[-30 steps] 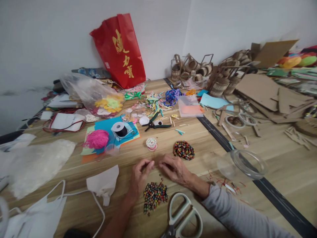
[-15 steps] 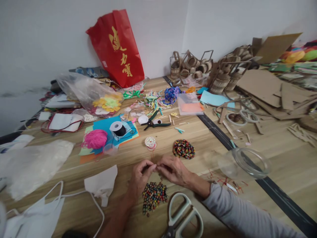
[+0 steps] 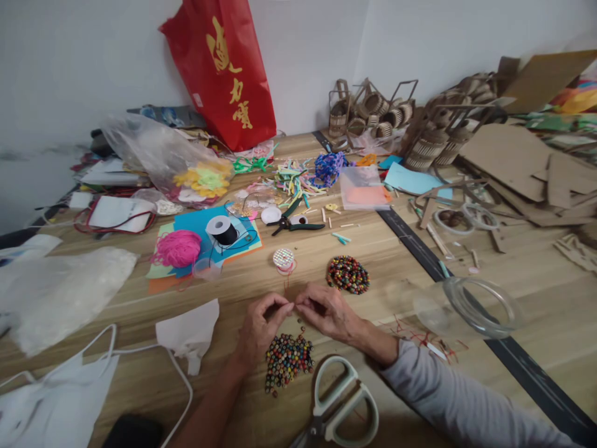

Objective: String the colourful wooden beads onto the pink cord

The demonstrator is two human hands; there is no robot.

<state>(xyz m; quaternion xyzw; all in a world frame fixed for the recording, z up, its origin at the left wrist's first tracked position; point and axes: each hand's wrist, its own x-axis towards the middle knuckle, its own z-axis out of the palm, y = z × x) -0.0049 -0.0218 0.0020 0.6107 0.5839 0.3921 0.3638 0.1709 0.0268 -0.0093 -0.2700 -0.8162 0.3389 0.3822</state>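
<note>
My left hand [image 3: 263,320] and my right hand [image 3: 326,311] meet tip to tip over the table, each with thumb and forefinger pinched. What they pinch is too small to make out. A thin red thread runs from a small spool [image 3: 283,258] with a patterned top down towards my fingers. Just below my hands lies a loose pile of multicoloured beads [image 3: 289,359], with a few strays at its upper edge. A coiled string of similar beads [image 3: 348,274] rests beyond my right hand. Scissors with pale handles [image 3: 345,401] lie close by, nearest my right forearm.
Pink yarn [image 3: 177,249] and a black thread spool [image 3: 222,230] sit on coloured paper. Pliers [image 3: 296,224] lie behind the small spool. A clear round container [image 3: 482,308] and red thread scraps [image 3: 422,336] are at right. White cloth pieces [image 3: 189,330] lie left; a red bag [image 3: 228,74] stands behind.
The view has shifted slightly. My hands stay in a fingertip pinch, with a small gap now between the two hands' fingertips.
</note>
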